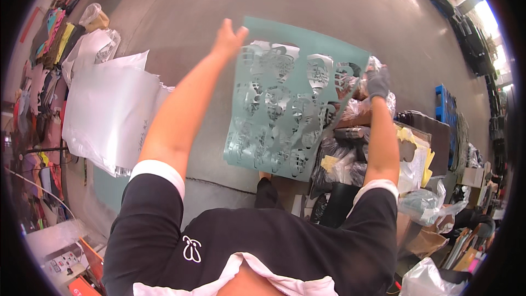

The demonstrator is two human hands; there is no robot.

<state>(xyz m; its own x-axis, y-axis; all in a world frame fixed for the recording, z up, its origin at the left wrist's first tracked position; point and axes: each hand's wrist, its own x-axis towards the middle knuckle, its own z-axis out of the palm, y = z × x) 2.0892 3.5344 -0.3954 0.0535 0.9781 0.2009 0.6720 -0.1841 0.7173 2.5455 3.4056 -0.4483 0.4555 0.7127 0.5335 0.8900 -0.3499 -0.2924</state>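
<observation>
Grey floor (307, 0) beneath blue pallet (450, 111)

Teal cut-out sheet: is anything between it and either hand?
Nothing visible separates the left hand from the upper left corner of the teal sheet. By the right hand, shiny clear plastic shows near the upper right corner; I cannot tell whether it lies between them or behind.

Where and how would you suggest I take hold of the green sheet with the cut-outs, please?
I would pinch the green sheet at both ends of its plain far strip, coming from left and right: that strip is uncut, while the hole-riddled nearer part looks likelier to bend.
</observation>
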